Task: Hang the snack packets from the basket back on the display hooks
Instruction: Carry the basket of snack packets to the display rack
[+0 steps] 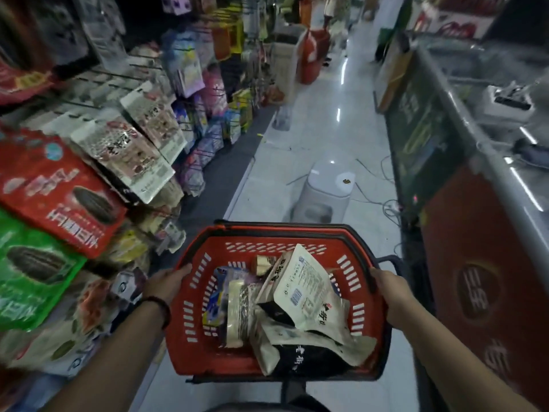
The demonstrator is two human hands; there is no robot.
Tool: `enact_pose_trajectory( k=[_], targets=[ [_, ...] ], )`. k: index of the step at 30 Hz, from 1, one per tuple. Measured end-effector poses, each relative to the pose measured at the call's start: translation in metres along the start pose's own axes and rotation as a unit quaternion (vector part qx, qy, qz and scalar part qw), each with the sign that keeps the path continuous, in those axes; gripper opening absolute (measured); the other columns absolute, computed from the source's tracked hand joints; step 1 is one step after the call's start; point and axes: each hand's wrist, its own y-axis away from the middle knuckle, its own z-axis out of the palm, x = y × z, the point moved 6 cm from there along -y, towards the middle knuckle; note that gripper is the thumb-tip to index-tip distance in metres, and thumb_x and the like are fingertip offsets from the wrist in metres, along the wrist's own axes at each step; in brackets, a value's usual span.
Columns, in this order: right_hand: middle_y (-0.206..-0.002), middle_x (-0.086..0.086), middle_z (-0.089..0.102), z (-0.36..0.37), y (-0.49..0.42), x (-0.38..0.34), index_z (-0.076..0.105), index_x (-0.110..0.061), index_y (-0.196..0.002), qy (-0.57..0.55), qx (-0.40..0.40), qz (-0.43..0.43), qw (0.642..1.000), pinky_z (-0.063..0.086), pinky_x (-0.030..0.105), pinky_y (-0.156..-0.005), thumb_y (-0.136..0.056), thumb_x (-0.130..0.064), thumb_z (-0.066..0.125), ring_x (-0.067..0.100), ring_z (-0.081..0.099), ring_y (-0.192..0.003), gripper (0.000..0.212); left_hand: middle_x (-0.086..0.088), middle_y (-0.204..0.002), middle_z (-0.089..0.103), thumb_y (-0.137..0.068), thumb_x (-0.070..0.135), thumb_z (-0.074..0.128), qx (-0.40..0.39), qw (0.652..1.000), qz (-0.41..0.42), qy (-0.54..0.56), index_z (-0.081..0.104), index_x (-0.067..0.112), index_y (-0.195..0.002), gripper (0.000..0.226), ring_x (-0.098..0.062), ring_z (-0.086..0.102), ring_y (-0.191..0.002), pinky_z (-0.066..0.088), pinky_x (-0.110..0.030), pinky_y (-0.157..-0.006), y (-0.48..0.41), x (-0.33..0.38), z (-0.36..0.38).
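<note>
Forearms entered from 7 and 5 o'clock. The left hand (166,282) and right hand (386,288) gripped the red basket (208,358) at its 9 and 3 o'clock.

On my feed, the black packet (303,353) in the basket (190,310) shows white brush characters that I read as 老街. The white packet (306,289) lying over it bears large black characters, 老街 among them, beside a small red mark. It also has a blue barcode and a block of print too fine for me to read. On the display, the red packet (56,194) carries big white characters, too blurred and tilted to read. The red panel (475,292) on my right has a round emblem reading 三全.
</note>
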Motion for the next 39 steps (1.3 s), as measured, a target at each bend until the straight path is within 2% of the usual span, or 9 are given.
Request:
enact_pose_trajectory(
  k=[5, 8, 12, 18, 21, 23, 27, 33, 39],
  targets=[
    [-0.091, 0.022, 0.081, 0.03, -0.091, -0.104, 0.075, -0.003, -0.107, 0.013, -0.032, 0.006, 0.999, 0.061, 0.061, -0.093, -0.095, -0.031, 0.069, 0.043, 0.078, -0.088, 0.031, -0.01, -0.088, 0.078, -0.08, 0.042, 0.085, 0.033, 0.999, 0.001, 0.032, 0.069, 0.029, -0.077, 0.021, -0.036, 0.075, -0.086, 0.061, -0.055, -0.09, -0.045, 0.096, 0.052],
    [-0.093, 0.022, 0.08, 0.057, -0.127, -0.172, 0.074, -0.004, -0.103, 0.029, -0.039, -0.008, 0.999, 0.062, 0.056, -0.091, -0.097, -0.03, 0.069, 0.043, 0.077, -0.088, 0.027, -0.011, -0.091, 0.075, -0.088, 0.032, 0.081, 0.033, 0.998, -0.006, 0.045, 0.068, 0.021, -0.084, 0.018, -0.035, 0.074, -0.089, 0.06, -0.052, -0.091, -0.074, 0.149, 0.077],
    [-0.089, 0.021, 0.08, 0.105, -0.189, -0.252, 0.074, -0.004, -0.101, 0.054, -0.044, -0.018, 0.997, 0.062, 0.048, -0.083, -0.098, -0.031, 0.069, 0.043, 0.077, -0.087, 0.027, -0.012, -0.087, 0.076, -0.091, 0.034, 0.079, 0.023, 0.998, -0.008, 0.051, 0.071, 0.013, -0.095, 0.023, -0.033, 0.074, -0.08, 0.06, -0.039, -0.072, -0.14, 0.207, 0.107],
    [-0.082, 0.021, 0.08, 0.193, -0.269, -0.354, 0.074, -0.003, -0.099, 0.097, -0.036, -0.023, 0.994, 0.063, 0.05, -0.082, -0.095, -0.029, 0.072, 0.042, 0.077, -0.082, 0.026, -0.009, -0.096, 0.081, -0.046, 0.07, 0.093, -0.012, 0.995, -0.078, 0.065, 0.075, 0.021, -0.11, 0.083, -0.036, 0.078, -0.087, 0.062, -0.056, -0.084, -0.324, 0.211, 0.134],
    [-0.073, 0.018, 0.079, 0.232, -0.305, -0.403, 0.074, -0.004, -0.094, 0.118, -0.042, -0.024, 0.992, 0.061, 0.059, -0.094, -0.094, -0.027, 0.073, 0.044, 0.077, -0.085, 0.023, -0.009, -0.109, 0.075, -0.073, 0.052, 0.089, 0.021, 0.992, -0.078, 0.096, 0.068, 0.018, -0.119, 0.061, -0.035, 0.073, -0.097, 0.059, -0.054, -0.092, -0.332, 0.266, 0.142],
    [-0.066, 0.015, 0.077, 0.258, -0.33, -0.434, 0.073, -0.005, -0.09, 0.124, -0.052, -0.032, 0.99, 0.061, 0.058, -0.094, -0.094, -0.025, 0.073, 0.042, 0.076, -0.082, 0.021, -0.01, -0.114, 0.075, -0.071, 0.052, 0.088, 0.031, 0.989, -0.09, 0.112, 0.067, 0.017, -0.125, 0.068, -0.036, 0.074, -0.1, 0.059, -0.054, -0.093, -0.333, 0.308, 0.148],
    [-0.072, 0.019, 0.079, 0.31, -0.394, -0.491, 0.074, -0.003, -0.092, 0.14, -0.081, -0.036, 0.986, 0.06, 0.062, -0.095, -0.094, -0.026, 0.071, 0.046, 0.076, -0.084, 0.024, -0.011, -0.091, 0.079, -0.079, 0.044, 0.086, 0.077, 0.986, -0.089, 0.116, 0.074, 0.017, -0.099, 0.036, -0.035, 0.077, -0.082, 0.063, -0.054, -0.083, -0.373, 0.351, 0.161],
    [-0.088, 0.022, 0.081, 0.405, -0.5, -0.566, 0.077, -0.003, -0.103, 0.199, -0.169, -0.045, 0.964, 0.06, 0.067, -0.091, -0.089, -0.029, 0.073, 0.047, 0.078, -0.089, 0.03, -0.008, -0.103, 0.077, -0.068, 0.049, 0.091, 0.15, 0.967, -0.126, 0.161, 0.069, 0.027, -0.107, 0.05, -0.031, 0.075, -0.086, 0.063, -0.048, -0.084, -0.426, 0.371, 0.188],
    [-0.092, 0.025, 0.08, 0.49, -0.548, -0.63, 0.075, 0.0, -0.104, 0.268, -0.225, -0.07, 0.934, 0.062, 0.058, -0.086, -0.089, -0.028, 0.074, 0.047, 0.077, -0.091, 0.031, -0.011, -0.089, 0.077, -0.087, 0.025, 0.081, 0.221, 0.947, -0.137, 0.19, 0.076, 0.012, -0.103, 0.021, -0.026, 0.071, -0.075, 0.05, -0.027, -0.059, -0.429, 0.401, 0.204]
  ],
)
